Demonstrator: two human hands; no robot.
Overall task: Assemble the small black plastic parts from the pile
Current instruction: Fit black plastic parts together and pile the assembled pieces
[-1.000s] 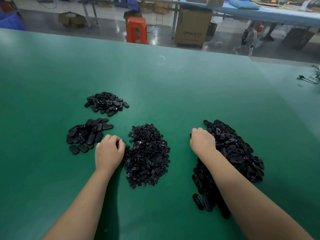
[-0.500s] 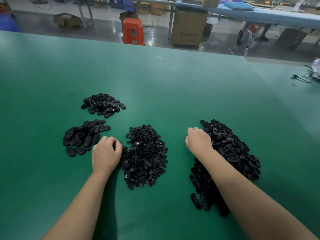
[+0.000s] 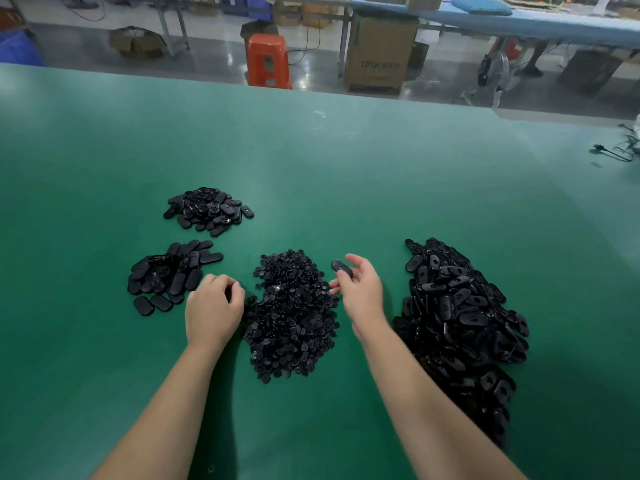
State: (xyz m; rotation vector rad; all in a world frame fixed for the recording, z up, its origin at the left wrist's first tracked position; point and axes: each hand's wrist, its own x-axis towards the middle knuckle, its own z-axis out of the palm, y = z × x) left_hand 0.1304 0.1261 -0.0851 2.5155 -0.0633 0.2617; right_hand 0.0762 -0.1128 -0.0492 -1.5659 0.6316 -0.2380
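Black plastic, matte to slightly glossy, makes up every part on the green worktop [image 3: 346, 174]. One oval black part [image 3: 341, 266] sits in the right hand's [image 3: 360, 292] grip, pinched at the fingertips and lifted just above the upper right edge of the middle pile [image 3: 291, 313]. That grip is closed on the oval part; the remaining fingers spread loosely, palm turned toward the left.

The middle pile consists of small, roundish, button-like pieces, heaped densely. The right pile [image 3: 460, 323] is the largest: elongated oval shells, several showing a slot or hole, stretching along the right forearm toward the near edge. The right hand is clear of this pile, between it and the middle pile.

The left hand [image 3: 213, 308] rests knuckles-up at the left edge of the middle pile, fingers curled under. Whether its grip holds a piece cannot be told; the fingertips are hidden.

To the left lie two smaller groups of flat oval parts: a near-left pile [image 3: 169, 275], just beyond the left hand, and a far-left pile [image 3: 207, 211], apart from it.

Both forearms are bare and extend from the near edge, angled slightly inward. The worktop surface is smooth with a soft sheen.
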